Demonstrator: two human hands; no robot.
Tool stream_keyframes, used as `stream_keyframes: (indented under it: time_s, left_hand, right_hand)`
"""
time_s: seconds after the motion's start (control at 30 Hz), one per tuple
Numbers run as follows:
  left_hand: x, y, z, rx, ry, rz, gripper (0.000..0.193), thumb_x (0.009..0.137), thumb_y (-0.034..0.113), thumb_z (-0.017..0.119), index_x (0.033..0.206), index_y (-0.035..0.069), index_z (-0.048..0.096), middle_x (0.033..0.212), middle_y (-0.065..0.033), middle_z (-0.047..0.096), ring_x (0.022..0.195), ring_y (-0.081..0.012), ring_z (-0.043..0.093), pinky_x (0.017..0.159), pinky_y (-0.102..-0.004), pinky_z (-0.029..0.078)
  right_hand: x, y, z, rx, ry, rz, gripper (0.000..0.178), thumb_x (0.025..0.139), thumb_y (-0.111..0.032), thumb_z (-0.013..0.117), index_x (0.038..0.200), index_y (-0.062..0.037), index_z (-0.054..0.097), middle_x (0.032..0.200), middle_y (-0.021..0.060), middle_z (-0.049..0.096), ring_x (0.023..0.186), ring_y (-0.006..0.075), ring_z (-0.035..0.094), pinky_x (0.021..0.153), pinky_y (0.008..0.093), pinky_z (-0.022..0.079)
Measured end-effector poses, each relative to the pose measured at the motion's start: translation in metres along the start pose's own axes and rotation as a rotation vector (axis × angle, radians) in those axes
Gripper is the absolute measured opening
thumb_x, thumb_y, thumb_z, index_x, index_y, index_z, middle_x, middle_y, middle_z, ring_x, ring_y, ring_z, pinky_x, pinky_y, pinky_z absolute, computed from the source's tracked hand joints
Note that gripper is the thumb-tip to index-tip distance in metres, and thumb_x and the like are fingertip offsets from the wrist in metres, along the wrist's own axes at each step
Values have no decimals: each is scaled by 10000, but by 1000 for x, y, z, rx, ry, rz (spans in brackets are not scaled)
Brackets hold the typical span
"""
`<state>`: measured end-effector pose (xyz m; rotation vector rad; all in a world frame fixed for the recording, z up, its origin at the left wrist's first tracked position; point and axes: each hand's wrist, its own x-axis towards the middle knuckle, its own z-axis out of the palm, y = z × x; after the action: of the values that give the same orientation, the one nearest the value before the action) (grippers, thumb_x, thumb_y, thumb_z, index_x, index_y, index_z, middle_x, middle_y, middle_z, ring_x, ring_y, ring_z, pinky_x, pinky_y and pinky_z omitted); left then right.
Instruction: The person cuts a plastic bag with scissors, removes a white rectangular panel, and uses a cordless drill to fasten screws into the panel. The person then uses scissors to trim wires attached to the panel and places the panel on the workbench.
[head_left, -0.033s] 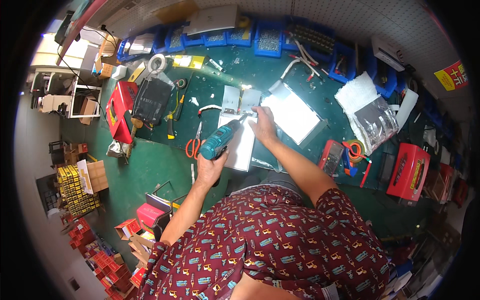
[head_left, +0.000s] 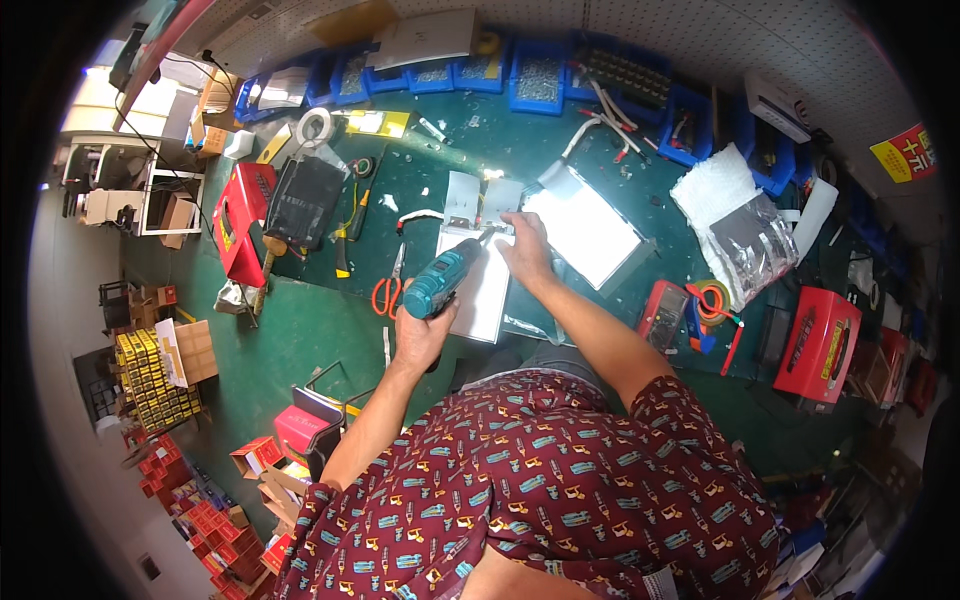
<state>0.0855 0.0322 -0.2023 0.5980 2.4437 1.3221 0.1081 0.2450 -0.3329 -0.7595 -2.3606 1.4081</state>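
Observation:
My left hand (head_left: 420, 340) is wrapped round the grip of a teal cordless drill (head_left: 437, 280). The drill's nose points up and right, to a silvery metal bracket (head_left: 484, 200) at the top of a bright white panel (head_left: 478, 310). At the bracket's right edge, the fingers of my right hand (head_left: 527, 250) are drawn together and pinch it close to the drill tip. Whatever is at the very tip is too small to make out. A second white panel (head_left: 590, 230) lies to the right, washed out by glare. Orange-handled scissors (head_left: 386, 295) lie left of the drill.
Blue bins (head_left: 535, 85) with small hardware line the bench's back. Left are a red casing (head_left: 243, 222) and a black pack (head_left: 303, 200). Right are a red meter (head_left: 662, 315), a tape roll (head_left: 712, 300), a foil-and-foam sheet (head_left: 735, 230) and another red casing (head_left: 818, 345).

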Motion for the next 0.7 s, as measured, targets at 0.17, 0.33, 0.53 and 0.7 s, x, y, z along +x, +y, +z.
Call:
stream_keyframes:
  time_s: [0.17, 0.33, 0.53, 0.7]
  left_hand:
    - [9, 12, -6, 149, -42, 32, 353, 829, 136, 793, 1093, -2, 604, 963, -185, 666, 898, -364, 703, 774, -413, 536]
    - [24, 34, -13, 434, -150, -30, 403, 840, 216, 765, 1083, 31, 501, 849, -236, 679, 839, -463, 678, 743, -512, 528]
    - [61, 78, -31, 794, -457, -7, 319, 841, 178, 693, 1072, 37, 524, 840, -247, 695, 835, -449, 680, 746, -543, 523]
    - [80, 87, -29, 831, -531, 7, 240, 827, 192, 677, 1010, 47, 620, 867, -247, 701, 887, -450, 678, 795, -539, 533]
  right_hand:
    - [7, 4, 5, -31, -52, 27, 414, 751, -91, 771, 1155, -111, 683, 1150, 124, 556, 1167, 343, 513, 1026, 430, 434]
    - [10, 6, 7, -61, -73, 44, 376, 761, -88, 759, 1129, -110, 685, 1125, 134, 571, 1153, 349, 517, 1015, 438, 437]
    - [15, 6, 8, -59, -99, 60, 330, 783, -105, 726, 1104, -90, 646, 1102, 162, 581, 1142, 388, 522, 1007, 470, 434]
    - [17, 6, 10, -118, -86, 62, 353, 782, -126, 747, 1116, -76, 647, 1138, 155, 590, 1151, 364, 546, 978, 451, 471]
